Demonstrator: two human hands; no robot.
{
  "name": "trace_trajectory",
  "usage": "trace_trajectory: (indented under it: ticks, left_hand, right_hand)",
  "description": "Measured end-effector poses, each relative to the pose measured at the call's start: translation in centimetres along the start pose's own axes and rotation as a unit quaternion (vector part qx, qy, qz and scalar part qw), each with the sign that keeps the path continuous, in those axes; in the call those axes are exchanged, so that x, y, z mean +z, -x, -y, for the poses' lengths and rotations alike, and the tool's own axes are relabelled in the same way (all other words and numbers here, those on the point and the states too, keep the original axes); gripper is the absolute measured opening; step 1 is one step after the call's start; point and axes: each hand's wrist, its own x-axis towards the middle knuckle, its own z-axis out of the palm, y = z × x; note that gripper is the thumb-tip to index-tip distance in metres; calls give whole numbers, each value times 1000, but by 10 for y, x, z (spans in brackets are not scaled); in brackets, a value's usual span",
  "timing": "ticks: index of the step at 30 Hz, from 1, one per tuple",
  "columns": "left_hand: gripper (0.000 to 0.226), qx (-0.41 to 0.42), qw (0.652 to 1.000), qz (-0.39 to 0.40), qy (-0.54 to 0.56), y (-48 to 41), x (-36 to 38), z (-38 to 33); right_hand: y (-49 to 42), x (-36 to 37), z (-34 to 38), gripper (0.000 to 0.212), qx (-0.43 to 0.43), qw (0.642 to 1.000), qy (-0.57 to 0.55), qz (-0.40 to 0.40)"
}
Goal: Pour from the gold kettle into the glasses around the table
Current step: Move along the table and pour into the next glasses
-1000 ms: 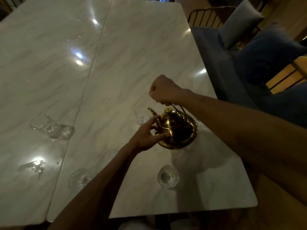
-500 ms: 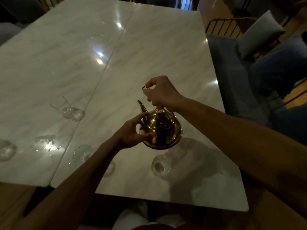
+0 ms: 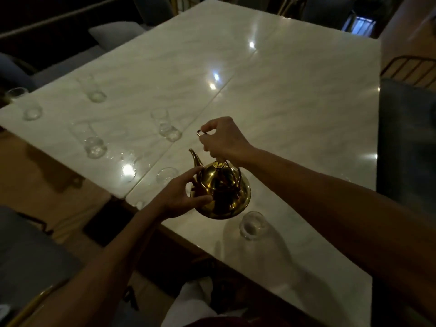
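Note:
The gold kettle hangs above the near edge of the white marble table, spout pointing up and left. My right hand is closed around its top handle. My left hand cups the kettle's left side below the spout. A clear glass stands just right of and below the kettle. Another glass stands left of the spout. Several more glasses stand farther left, among them one tall glass, a second and a third.
A bright wet patch glints near the seam between the two tabletops. Grey cushioned chairs line the right side, and another stands at the near left. Wooden floor shows left of the table.
The view has swung left and pulled back, showing more glasses on the left. The kettle, still held in both hands, has shifted toward the table's near edge and sits more upright.

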Motion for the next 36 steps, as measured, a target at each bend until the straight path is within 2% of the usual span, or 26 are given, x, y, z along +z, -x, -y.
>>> trace_trajectory:
  ticks: [5, 12, 23, 25, 36]
  left_hand:
    - [86, -21, 1000, -21, 0, 18, -10, 15]
    - [101, -58, 996, -34, 54, 30, -16, 29]
    - [81, -96, 987, -56, 115, 31, -4, 43]
    - [86, -103, 986, -56, 120, 31, -2, 43]
    - [88, -128, 979, -58, 151, 30, 5, 44]
  right_hand:
    - [-3, 25, 16, 25, 14, 999, -12, 41]
    - [-18, 51, 28, 32, 42, 996, -7, 83]
    - [-46, 81, 30, 12, 77, 988, 51, 123]
    - [-47, 84, 31, 8, 81, 986, 62, 134]
    - [-51, 91, 32, 20, 86, 980, 94, 155]
